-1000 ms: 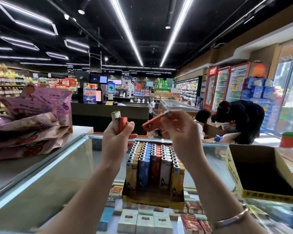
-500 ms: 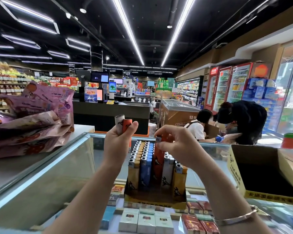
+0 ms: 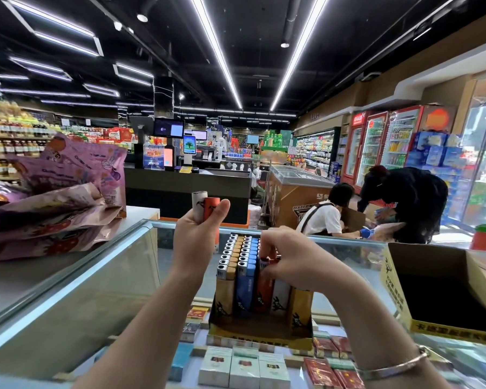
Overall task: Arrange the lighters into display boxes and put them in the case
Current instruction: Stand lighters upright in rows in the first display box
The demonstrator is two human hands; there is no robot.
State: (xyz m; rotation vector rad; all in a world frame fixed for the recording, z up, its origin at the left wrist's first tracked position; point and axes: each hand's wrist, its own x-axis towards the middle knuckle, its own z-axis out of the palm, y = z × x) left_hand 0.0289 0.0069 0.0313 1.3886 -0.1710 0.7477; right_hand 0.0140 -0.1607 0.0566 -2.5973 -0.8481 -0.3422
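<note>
Lighters (image 3: 243,265) stand upright in colour rows, tan, blue, red, white, inside an open yellow display box (image 3: 260,336) sitting on the glass case (image 3: 96,290). Front of the box has a bare strip of floor with no lighters in it. Right hand (image 3: 288,255) is down on the red row, fingertips pinching the top of one red lighter (image 3: 264,287) that's sunk in among its neighbours. Left hand (image 3: 198,234) is up above the far left corner of the box, fist wrapped round two more, a white one (image 3: 199,204) and a red one (image 3: 211,207), ends poking out the top. Second box (image 3: 443,293) sits well off to the right, open and dark inside, and a pile of pink snack bags (image 3: 56,197) is over past the case's left edge.
</note>
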